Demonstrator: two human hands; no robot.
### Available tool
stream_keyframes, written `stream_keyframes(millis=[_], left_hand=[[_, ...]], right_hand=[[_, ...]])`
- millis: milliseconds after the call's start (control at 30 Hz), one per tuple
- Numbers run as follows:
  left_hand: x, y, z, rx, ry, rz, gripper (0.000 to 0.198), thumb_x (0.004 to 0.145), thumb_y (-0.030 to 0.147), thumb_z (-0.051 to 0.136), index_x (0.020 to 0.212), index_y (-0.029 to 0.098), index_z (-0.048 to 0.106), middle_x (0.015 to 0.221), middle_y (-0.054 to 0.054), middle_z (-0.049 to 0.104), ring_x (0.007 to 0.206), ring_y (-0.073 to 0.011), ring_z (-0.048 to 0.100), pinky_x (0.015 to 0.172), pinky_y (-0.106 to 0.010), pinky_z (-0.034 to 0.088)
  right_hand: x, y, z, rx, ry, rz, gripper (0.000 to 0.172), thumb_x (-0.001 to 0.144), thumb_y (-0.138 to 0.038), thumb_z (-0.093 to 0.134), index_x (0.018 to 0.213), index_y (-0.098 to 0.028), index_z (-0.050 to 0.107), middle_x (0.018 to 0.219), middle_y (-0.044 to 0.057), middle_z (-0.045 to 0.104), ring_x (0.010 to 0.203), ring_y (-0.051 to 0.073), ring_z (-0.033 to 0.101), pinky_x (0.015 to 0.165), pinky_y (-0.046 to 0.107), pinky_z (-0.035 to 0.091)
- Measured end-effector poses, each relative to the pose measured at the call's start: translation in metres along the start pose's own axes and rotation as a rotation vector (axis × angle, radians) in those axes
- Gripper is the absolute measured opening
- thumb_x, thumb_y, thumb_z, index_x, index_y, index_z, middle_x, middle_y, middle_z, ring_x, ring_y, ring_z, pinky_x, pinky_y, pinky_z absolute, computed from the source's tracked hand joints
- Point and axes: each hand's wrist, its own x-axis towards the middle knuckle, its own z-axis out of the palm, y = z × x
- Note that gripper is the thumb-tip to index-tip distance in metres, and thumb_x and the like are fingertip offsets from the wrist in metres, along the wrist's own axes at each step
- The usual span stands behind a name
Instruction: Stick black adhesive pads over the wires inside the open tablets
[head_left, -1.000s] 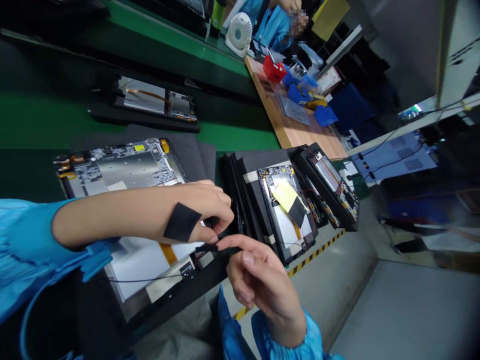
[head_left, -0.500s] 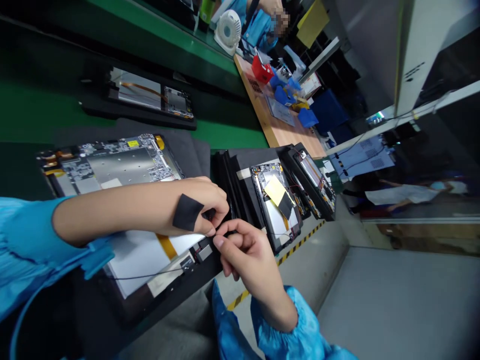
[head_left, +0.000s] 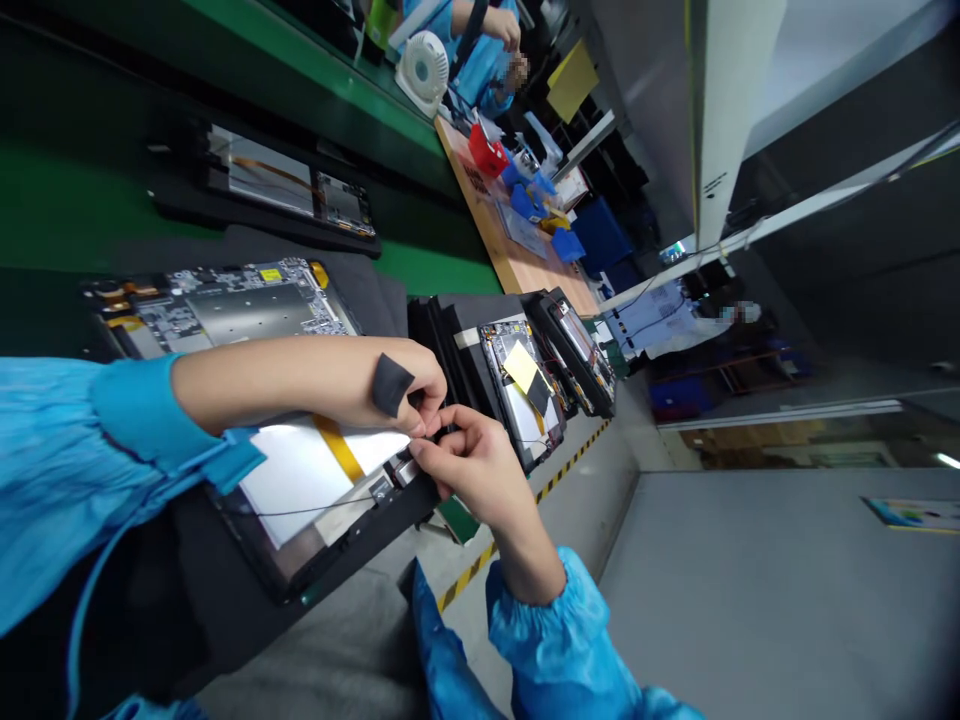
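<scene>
An opened tablet lies in front of me, its circuit board, white battery area and orange ribbon cable exposed. My left hand reaches across it, fingertips pinched at its near right corner. A small black square patch clings to that hand by the base of the thumb. From below, my right hand meets the left, thumb and forefinger pressed together. The fingertips almost touch; whatever lies between them is too small to make out. A thin dark wire runs along the tablet's lower edge toward the hands.
Another opened tablet rests on the green bench behind. To the right stand black stacks with an opened tablet bearing a yellow note. Farther off are a white fan, a wooden table with bins, and a co-worker's arm.
The view has shifted, moving the background leftward. Both hands stay pinched together at the tablet's corner, with the fingers slightly closer together.
</scene>
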Motion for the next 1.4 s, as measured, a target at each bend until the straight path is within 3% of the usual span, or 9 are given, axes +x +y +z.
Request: stream_keyframes(millis=[200,400,667,733,833,933,1200,1333,1400], left_hand=[[0.008,-0.014,0.003,-0.009,-0.007,0.031,0.006,0.074,0.02,0.069,0.078,0.018,0.073,0.082,-0.001,0.075,0.076,-0.017,0.065,0.066,-0.025,0.043],[0.005,-0.014,0.003,-0.032,-0.001,0.084,0.008,0.075,0.021,0.067,0.078,0.018,0.075,0.08,-0.002,0.073,0.074,-0.0176,0.063,0.066,-0.026,0.042],[0.005,-0.014,0.006,-0.027,0.014,0.099,0.005,0.078,0.015,0.07,0.075,0.018,0.073,0.078,0.0,0.072,0.076,-0.0178,0.065,0.072,-0.027,0.044],[0.007,-0.019,0.009,-0.035,0.016,0.119,0.007,0.078,0.015,0.071,0.072,0.019,0.073,0.078,0.0,0.072,0.076,-0.0178,0.065,0.075,-0.028,0.045],[0.009,-0.024,0.012,-0.056,0.055,0.143,0.01,0.077,0.014,0.073,0.069,0.02,0.071,0.079,0.001,0.073,0.078,-0.018,0.067,0.079,-0.028,0.046],[0.008,-0.025,0.015,-0.069,0.095,0.166,0.013,0.076,0.012,0.074,0.068,0.021,0.071,0.081,0.002,0.073,0.08,-0.0177,0.068,0.081,-0.028,0.047],[0.005,-0.035,0.018,-0.131,0.146,0.267,0.012,0.076,0.012,0.072,0.068,0.02,0.069,0.076,0.001,0.071,0.075,-0.0171,0.064,0.082,-0.029,0.048],[-0.008,0.004,0.001,-0.097,0.117,0.232,0.011,0.086,0.016,0.071,0.076,0.016,0.07,0.081,-0.006,0.073,0.083,-0.0212,0.068,0.084,-0.031,0.054],[-0.002,0.033,-0.003,-0.004,0.065,0.14,0.013,0.089,0.021,0.077,0.078,0.017,0.072,0.09,-0.004,0.077,0.09,-0.0179,0.073,0.085,-0.023,0.056]], right_hand=[[-0.008,0.004,0.005,-0.033,0.094,-0.116,0.038,0.079,-0.04,0.081,0.104,-0.017,0.065,0.047,-0.011,0.055,0.04,0.008,0.047,0.045,0.019,0.034],[-0.025,0.032,0.008,-0.219,0.381,-0.466,0.027,0.099,-0.036,0.061,0.105,-0.017,0.079,0.06,-0.001,0.065,0.048,0.011,0.051,0.047,0.023,0.038],[-0.023,0.044,0.005,-0.853,0.28,-1.02,0.033,0.106,-0.027,0.055,0.124,-0.005,0.072,0.064,0.006,0.071,0.051,0.017,0.058,0.049,0.03,0.043],[-0.021,0.042,0.004,-0.786,0.268,-1.047,0.028,0.105,-0.027,0.057,0.116,-0.007,0.074,0.062,0.004,0.069,0.048,0.015,0.055,0.048,0.029,0.043],[-0.021,0.041,0.002,-0.521,0.324,-0.879,0.026,0.104,-0.03,0.057,0.093,-0.015,0.076,0.057,0.0,0.064,0.046,0.012,0.055,0.047,0.025,0.044],[-0.023,0.042,0.003,-0.395,0.37,-0.734,0.028,0.106,-0.028,0.055,0.097,-0.017,0.079,0.059,-0.001,0.067,0.046,0.011,0.056,0.046,0.023,0.044],[-0.021,0.034,-0.007,-0.906,0.214,-1.059,0.032,0.108,-0.028,0.052,0.122,-0.008,0.071,0.064,0.004,0.072,0.047,0.016,0.056,0.046,0.031,0.043],[-0.025,0.032,-0.016,-0.825,0.222,-1.169,0.028,0.108,-0.029,0.053,0.114,-0.016,0.077,0.061,0.003,0.07,0.046,0.016,0.062,0.043,0.029,0.044],[0.004,0.032,-0.012,-0.647,0.296,-1.282,0.025,0.104,-0.037,0.06,0.105,-0.023,0.081,0.049,-0.001,0.061,0.035,0.016,0.055,0.034,0.029,0.039]])
